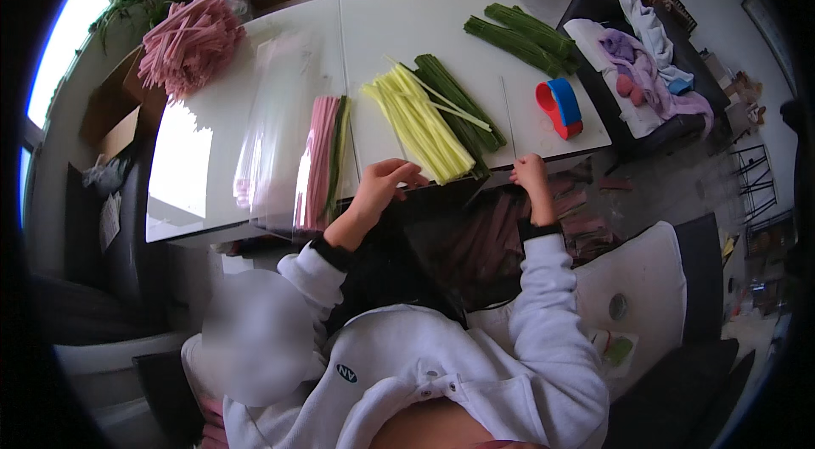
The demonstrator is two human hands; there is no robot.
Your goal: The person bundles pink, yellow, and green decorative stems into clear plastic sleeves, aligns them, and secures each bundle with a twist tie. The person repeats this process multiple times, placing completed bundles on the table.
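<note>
My left hand (384, 187) hovers at the front edge of the white table (439, 6), its fingers apart and nothing seen in them. Just right of it lies a bundle of yellow-green strips (423, 124), beside dark green strips (465, 105). My right hand (530, 172) is at the edge farther right, fingers curled inward; whether it holds something small cannot be told. Pink and green strips (321, 159) lie left of my left hand, partly under clear plastic sleeves (270, 124). Beyond my right hand stands a red and blue tape dispenser-like object (563, 106).
A large pile of pink strips (191, 41) is at the table's far left, two dark green bundles (522, 38) at the far right. Pink strips (496, 229) lie below the edge. A dark sofa (586, 6) with cloths stands right; a blurred shape covers part of the lower left.
</note>
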